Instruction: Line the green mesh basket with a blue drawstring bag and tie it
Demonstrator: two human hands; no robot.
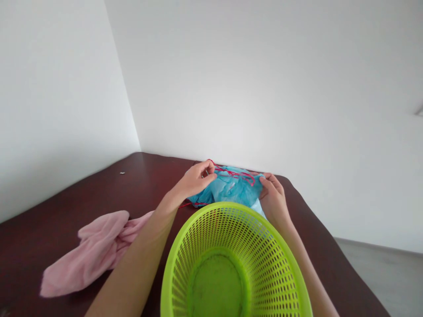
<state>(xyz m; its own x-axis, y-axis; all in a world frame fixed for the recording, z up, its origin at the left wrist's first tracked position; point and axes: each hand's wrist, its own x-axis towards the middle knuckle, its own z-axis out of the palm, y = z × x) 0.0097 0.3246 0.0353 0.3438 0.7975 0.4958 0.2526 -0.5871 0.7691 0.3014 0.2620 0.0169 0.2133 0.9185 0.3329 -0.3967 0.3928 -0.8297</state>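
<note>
A crumpled blue plastic bag (228,191) with thin red drawstrings (236,174) lies at the far side of the table, stretched between my hands. My left hand (200,176) is closed at the bag's left edge, thumb and fingers pinching where a red string rises. At the opposite edge, my right hand (273,193) pinches the blue plastic between thumb and fingers. Nearer to me, a green perforated plastic basket (231,229) sits between my forearms and hides the bag's lower part. Nothing lies inside the basket.
A pink cloth (89,253) lies bunched on the dark red-brown table (145,180), left of my left forearm. Toward the back left is a small pale scrap (122,173). White walls (247,88) border the table at the back and left. Grey floor (380,264) shows at right.
</note>
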